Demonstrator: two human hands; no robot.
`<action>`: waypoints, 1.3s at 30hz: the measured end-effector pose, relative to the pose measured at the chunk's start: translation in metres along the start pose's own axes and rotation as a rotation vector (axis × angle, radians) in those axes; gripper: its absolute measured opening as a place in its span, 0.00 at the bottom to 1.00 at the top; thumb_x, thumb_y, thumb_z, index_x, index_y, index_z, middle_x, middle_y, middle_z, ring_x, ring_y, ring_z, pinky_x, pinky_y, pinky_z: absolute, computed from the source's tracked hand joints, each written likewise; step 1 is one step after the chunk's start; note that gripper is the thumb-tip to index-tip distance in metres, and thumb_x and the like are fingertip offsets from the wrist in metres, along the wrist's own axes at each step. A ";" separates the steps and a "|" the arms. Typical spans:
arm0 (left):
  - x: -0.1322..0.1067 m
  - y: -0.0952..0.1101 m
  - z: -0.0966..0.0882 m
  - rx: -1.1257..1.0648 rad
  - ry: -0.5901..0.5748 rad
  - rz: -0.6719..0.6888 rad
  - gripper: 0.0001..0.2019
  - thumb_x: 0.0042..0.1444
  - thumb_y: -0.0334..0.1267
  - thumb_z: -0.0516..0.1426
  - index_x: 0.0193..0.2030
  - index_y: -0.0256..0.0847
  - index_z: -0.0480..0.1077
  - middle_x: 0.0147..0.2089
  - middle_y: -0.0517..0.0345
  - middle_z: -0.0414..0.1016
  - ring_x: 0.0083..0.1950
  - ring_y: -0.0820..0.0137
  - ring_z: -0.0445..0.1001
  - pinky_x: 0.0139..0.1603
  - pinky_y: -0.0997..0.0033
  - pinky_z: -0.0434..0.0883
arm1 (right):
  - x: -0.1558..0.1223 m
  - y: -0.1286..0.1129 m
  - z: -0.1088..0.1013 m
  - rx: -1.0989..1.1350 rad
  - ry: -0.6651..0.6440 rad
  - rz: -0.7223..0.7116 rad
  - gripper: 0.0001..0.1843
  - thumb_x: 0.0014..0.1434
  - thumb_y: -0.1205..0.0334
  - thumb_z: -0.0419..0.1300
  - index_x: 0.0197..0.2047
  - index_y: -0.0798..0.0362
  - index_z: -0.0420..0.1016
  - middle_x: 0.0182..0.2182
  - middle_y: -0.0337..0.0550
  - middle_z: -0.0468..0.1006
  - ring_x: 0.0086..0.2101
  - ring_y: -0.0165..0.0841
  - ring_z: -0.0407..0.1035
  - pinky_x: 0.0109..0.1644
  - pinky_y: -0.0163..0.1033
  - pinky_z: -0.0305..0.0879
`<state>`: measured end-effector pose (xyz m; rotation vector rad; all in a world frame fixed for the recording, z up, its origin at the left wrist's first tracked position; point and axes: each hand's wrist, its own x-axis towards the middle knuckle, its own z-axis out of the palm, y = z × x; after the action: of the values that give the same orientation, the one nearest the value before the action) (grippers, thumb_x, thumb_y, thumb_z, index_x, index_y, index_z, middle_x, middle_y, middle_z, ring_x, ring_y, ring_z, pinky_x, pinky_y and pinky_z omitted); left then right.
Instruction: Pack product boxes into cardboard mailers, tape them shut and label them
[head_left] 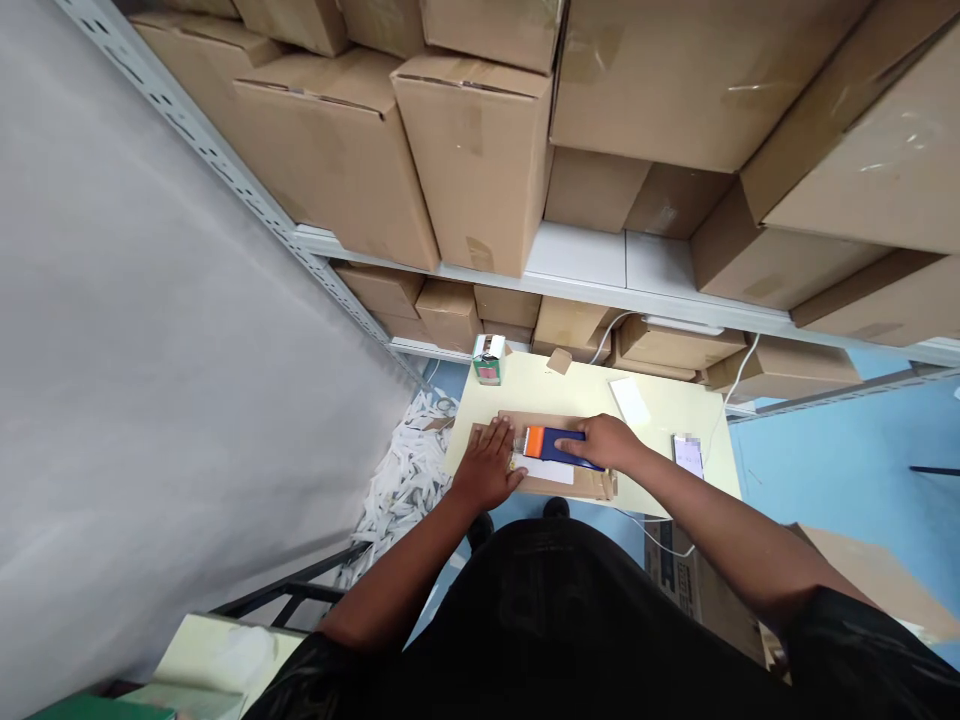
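A flat brown cardboard package (551, 482) with a white label lies on a small pale-yellow table (660, 410). My left hand (489, 465) rests flat on the package's left end, fingers spread. My right hand (606, 441) grips a blue and orange tape dispenser (549, 444) that lies along the top of the package, its orange end pointing toward my left hand.
A small green and white box (488, 359), a white card (629, 401) and a phone (688, 455) lie on the table. Shelves stacked with cardboard boxes (480, 150) rise behind. White paper strips (401, 475) litter the floor at left. A cardboard box (686, 580) stands at right.
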<state>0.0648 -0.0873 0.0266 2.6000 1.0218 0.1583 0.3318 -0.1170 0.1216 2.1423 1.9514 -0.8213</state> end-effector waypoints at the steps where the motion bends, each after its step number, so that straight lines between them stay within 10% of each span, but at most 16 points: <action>1: 0.001 -0.001 0.000 0.015 -0.003 -0.002 0.42 0.64 0.53 0.57 0.78 0.30 0.51 0.80 0.36 0.46 0.81 0.48 0.44 0.79 0.43 0.41 | -0.001 0.004 -0.004 0.018 -0.006 0.007 0.35 0.60 0.25 0.55 0.33 0.49 0.83 0.30 0.50 0.82 0.34 0.42 0.75 0.33 0.40 0.56; 15: 0.004 -0.009 0.003 0.046 -0.002 0.046 0.43 0.65 0.54 0.55 0.79 0.31 0.48 0.80 0.36 0.45 0.81 0.48 0.43 0.78 0.44 0.47 | -0.088 0.221 -0.004 0.092 -0.060 0.321 0.34 0.56 0.25 0.57 0.23 0.50 0.76 0.23 0.50 0.79 0.29 0.41 0.72 0.33 0.41 0.55; 23: 0.009 -0.011 0.006 0.063 -0.013 0.056 0.44 0.67 0.56 0.53 0.79 0.30 0.46 0.81 0.36 0.43 0.81 0.47 0.42 0.77 0.43 0.51 | -0.010 0.180 0.049 0.339 -0.203 0.427 0.35 0.48 0.26 0.64 0.21 0.54 0.76 0.24 0.52 0.81 0.26 0.40 0.75 0.32 0.40 0.64; 31: 0.006 -0.016 0.006 -0.020 -0.019 0.044 0.42 0.67 0.52 0.54 0.80 0.35 0.43 0.81 0.39 0.41 0.82 0.49 0.39 0.78 0.41 0.49 | -0.061 0.168 0.112 0.465 -0.230 0.620 0.30 0.59 0.35 0.59 0.22 0.54 0.75 0.24 0.53 0.80 0.26 0.42 0.75 0.31 0.42 0.65; 35: 0.001 -0.019 0.012 -0.291 0.052 -0.026 0.37 0.71 0.48 0.49 0.81 0.40 0.40 0.82 0.44 0.36 0.82 0.54 0.37 0.78 0.44 0.50 | -0.094 0.154 0.137 0.576 0.045 0.650 0.31 0.68 0.41 0.47 0.28 0.52 0.78 0.30 0.54 0.83 0.30 0.42 0.77 0.31 0.40 0.63; 39: 0.007 -0.019 0.018 -0.614 0.145 -0.371 0.33 0.72 0.50 0.45 0.80 0.40 0.47 0.80 0.46 0.49 0.80 0.57 0.49 0.78 0.49 0.54 | -0.084 0.144 0.133 0.220 0.245 0.637 0.28 0.71 0.46 0.45 0.41 0.55 0.80 0.35 0.55 0.83 0.36 0.43 0.77 0.38 0.41 0.63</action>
<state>0.0614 -0.0745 0.0033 1.8410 1.2476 0.4860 0.4271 -0.2730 0.0115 2.8613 1.1460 -0.6922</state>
